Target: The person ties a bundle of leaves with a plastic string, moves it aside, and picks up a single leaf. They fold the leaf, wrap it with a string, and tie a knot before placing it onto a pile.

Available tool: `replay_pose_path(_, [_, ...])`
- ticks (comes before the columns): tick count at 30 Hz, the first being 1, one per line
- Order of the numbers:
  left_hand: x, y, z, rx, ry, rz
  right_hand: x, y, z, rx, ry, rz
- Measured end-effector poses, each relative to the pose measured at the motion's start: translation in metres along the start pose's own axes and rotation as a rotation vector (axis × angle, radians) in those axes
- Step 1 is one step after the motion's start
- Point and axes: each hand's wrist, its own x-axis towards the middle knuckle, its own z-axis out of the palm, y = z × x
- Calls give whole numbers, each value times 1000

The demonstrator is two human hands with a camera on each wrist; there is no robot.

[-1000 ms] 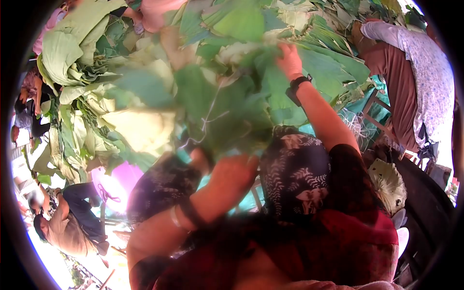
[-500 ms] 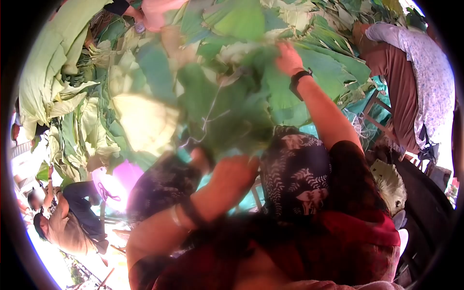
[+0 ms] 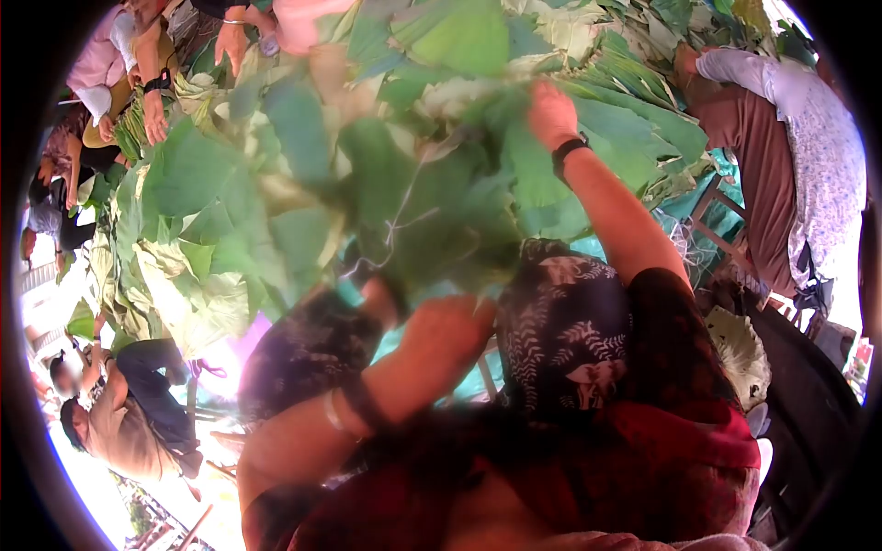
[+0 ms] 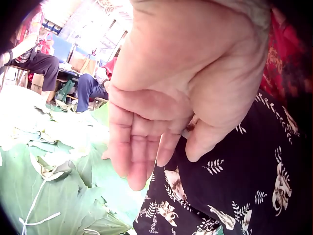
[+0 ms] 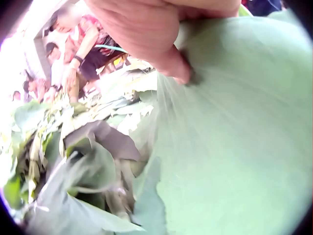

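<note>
My right hand [image 3: 551,112] is stretched forward over a large green lotus leaf [image 5: 234,132]. In the right wrist view its thumb [image 5: 176,68] presses on the leaf, which it pinches near the upper edge; the other fingers are mostly hidden. My left hand [image 4: 166,88] hangs palm-in by the dark patterned trousers [image 4: 230,186], its fingers loosely extended and nothing between them. In front of my knees lie dark green leaves [image 3: 386,174] with a thin white string [image 3: 395,234] across them.
Piled lotus leaves [image 3: 197,294] spread at the left, pale and dry-looking in parts. Other people's hands [image 3: 154,115] work at the upper left. A person in brown trousers [image 3: 749,174] bends over the pile at the right. A wooden frame [image 3: 712,216] stands beside my right knee.
At the left, the big pale leaf that rose in front of the people is gone from there; green leaves now spread over that spot and other people's hands show. My hands have hardly moved.
</note>
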Motion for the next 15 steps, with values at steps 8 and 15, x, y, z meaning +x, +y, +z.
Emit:
replay_pose_path(8, [-2, -2, 6, -1, 38, 13, 1, -17, -71, -56, -52, 2])
replay_pose_path(15, [-4, 1, 5, 15, 39, 4, 21, 51, -32, 682, -234, 13])
